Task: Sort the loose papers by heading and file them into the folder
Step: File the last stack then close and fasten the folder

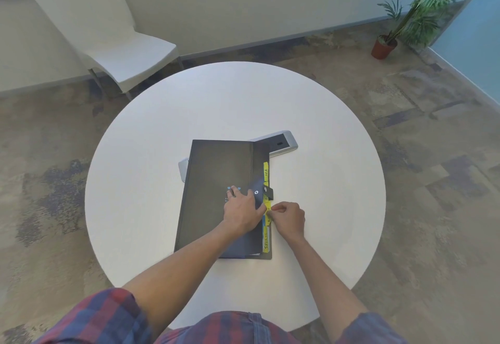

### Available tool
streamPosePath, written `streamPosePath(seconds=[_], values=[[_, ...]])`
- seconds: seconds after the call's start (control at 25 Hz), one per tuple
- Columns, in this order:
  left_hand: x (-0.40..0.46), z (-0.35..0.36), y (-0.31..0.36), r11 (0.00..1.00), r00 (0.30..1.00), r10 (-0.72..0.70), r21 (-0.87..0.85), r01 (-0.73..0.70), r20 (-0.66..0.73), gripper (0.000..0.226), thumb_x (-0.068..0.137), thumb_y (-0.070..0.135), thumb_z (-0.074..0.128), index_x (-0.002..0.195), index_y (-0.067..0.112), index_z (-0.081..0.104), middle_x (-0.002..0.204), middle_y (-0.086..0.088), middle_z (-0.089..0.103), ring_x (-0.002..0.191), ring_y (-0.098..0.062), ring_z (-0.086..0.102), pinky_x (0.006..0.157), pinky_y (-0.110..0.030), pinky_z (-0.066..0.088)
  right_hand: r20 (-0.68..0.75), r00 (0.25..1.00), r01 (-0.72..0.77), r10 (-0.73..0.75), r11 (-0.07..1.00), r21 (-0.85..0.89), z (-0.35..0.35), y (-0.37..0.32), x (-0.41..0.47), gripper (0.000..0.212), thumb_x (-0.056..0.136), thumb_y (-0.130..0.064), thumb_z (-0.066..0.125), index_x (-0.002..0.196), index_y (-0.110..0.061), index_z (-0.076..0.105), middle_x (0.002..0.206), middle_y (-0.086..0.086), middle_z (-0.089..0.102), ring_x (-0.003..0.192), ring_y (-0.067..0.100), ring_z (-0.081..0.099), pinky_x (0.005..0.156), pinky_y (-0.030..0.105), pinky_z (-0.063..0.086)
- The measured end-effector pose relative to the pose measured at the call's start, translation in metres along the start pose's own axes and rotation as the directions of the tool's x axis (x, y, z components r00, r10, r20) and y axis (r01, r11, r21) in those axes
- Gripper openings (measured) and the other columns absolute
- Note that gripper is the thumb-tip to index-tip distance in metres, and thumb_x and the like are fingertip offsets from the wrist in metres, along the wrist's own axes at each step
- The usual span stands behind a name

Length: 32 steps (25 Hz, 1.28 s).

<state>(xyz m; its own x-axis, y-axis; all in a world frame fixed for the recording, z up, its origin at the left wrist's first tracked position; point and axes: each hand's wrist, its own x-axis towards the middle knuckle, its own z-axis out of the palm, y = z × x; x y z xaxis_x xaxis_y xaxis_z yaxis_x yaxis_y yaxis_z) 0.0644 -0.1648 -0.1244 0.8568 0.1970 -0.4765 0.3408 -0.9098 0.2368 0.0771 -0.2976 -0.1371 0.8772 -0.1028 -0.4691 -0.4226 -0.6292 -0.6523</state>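
Note:
A dark grey expanding folder (213, 170) lies shut on the round white table (151, 132), its flap held by a black strap with a snap (266, 191). Yellow and blue index tabs (266, 173) stick out along its right edge, some with handwritten headings. My left hand (240, 209) rests flat on the folder's cover, fingers spread. My right hand (288, 218) pinches one yellow tab at the folder's right edge. No loose papers are visible on the table.
A grey power strip or table socket unit (282, 143) lies partly under the folder's far end. A white chair (108, 35) stands beyond the table at the left. A potted plant (384, 46) is on the carpet at the far right.

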Motion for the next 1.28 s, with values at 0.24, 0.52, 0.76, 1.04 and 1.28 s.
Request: streamPosePath(seconds=[0.24, 0.52, 0.76, 1.04, 1.28], values=[[-0.002, 0.001, 0.003, 1.0, 1.0, -0.012, 0.018, 0.012, -0.001, 0.071, 0.096, 0.058, 0.042, 0.15, 0.012, 0.032, 0.157, -0.033, 0.015, 0.146, -0.047, 0.017, 0.108, -0.05, 0.039, -0.024, 0.999, -0.046, 0.042, 0.984, -0.171, 0.003, -0.001, -0.006, 0.018, 0.083, -0.035, 0.07, 0.081, -0.018, 0.076, 0.087, -0.001, 0.075, 0.086, 0.027, 0.067, 0.068, 0.027, 0.045], [-0.002, 0.002, 0.008, 0.999, 1.0, -0.024, 0.033, 0.024, 0.002, 0.075, 0.095, 0.056, 0.047, 0.153, 0.012, 0.026, 0.157, -0.033, 0.014, 0.146, -0.048, 0.017, 0.106, -0.048, 0.042, 0.125, 0.99, -0.057, 0.067, 0.995, -0.085, 0.0, 0.008, -0.001, 0.028, 0.084, -0.03, 0.069, 0.061, -0.016, 0.07, 0.064, -0.001, 0.068, 0.069, 0.024, 0.063, 0.062, 0.028, 0.046], [-0.003, 0.002, 0.011, 0.999, 0.999, -0.034, 0.034, 0.035, -0.009, 0.08, 0.091, 0.055, 0.054, 0.152, 0.012, 0.027, 0.157, -0.033, 0.014, 0.146, -0.049, 0.018, 0.106, -0.048, 0.043, 0.209, 0.976, -0.059, 0.063, 0.998, -0.025, -0.004, 0.01, 0.002, 0.025, 0.084, -0.024, 0.068, 0.063, -0.013, 0.072, 0.06, 0.002, 0.068, 0.062, 0.02, 0.063, 0.07, 0.032, 0.05], [0.001, 0.006, 0.016, 0.996, 0.997, -0.064, 0.062, 0.066, -0.037, 0.083, 0.085, 0.057, 0.063, 0.147, 0.011, 0.033, 0.154, -0.037, 0.019, 0.143, -0.051, 0.023, 0.103, -0.047, 0.045, 0.039, 0.999, -0.004, 0.018, 0.938, -0.348, 0.003, 0.003, -0.003, 0.02, 0.084, -0.027, 0.063, 0.065, -0.019, 0.061, 0.072, -0.002, 0.064, 0.069, 0.027, 0.057, 0.055, 0.024, 0.037], [-0.002, 0.008, 0.017, 0.992, 0.995, -0.061, 0.106, 0.07, -0.082, 0.081, 0.086, 0.063, 0.057, 0.147, 0.014, 0.034, 0.155, -0.034, 0.021, 0.143, -0.048, 0.025, 0.099, -0.046, 0.047, 0.006, 0.949, 0.302, -0.315, 0.905, -0.3, 0.005, 0.029, -0.01, 0.016, 0.089, -0.032, 0.067, 0.103, -0.025, 0.068, 0.099, -0.011, 0.066, 0.083, 0.014, 0.064, 0.065, 0.026, 0.041]])
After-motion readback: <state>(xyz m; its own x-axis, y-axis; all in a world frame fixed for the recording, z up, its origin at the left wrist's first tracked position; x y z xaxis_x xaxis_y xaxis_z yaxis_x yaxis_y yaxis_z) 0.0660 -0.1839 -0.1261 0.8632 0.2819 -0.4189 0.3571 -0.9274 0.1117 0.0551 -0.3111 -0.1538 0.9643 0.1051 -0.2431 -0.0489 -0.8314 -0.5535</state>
